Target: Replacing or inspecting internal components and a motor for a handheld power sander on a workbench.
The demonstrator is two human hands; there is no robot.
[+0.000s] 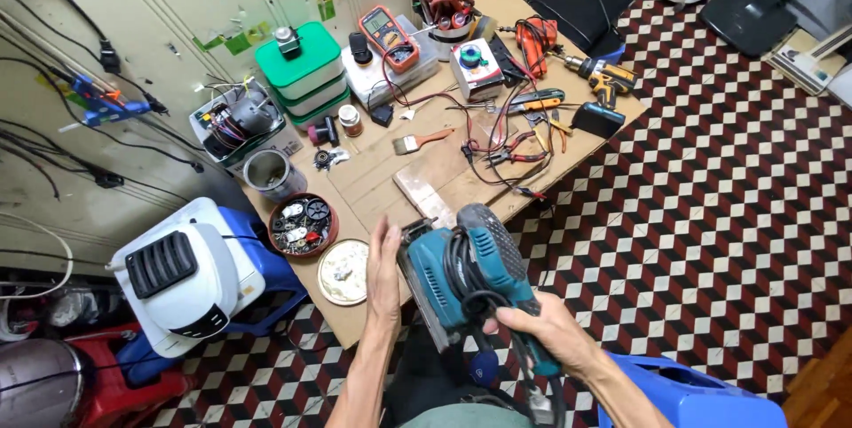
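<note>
Overhead, right hand [555,330] grips a teal sander [466,273], left hand [384,273] flat beside it, above cluttered wooden table [390,180], checkered floor [710,171].

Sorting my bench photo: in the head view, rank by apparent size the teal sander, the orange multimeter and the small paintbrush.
1. Teal electric sander, though held nearest the camera, which inflates it.
2. Orange handheld multimeter.
3. Small wooden-handled paintbrush.
</note>
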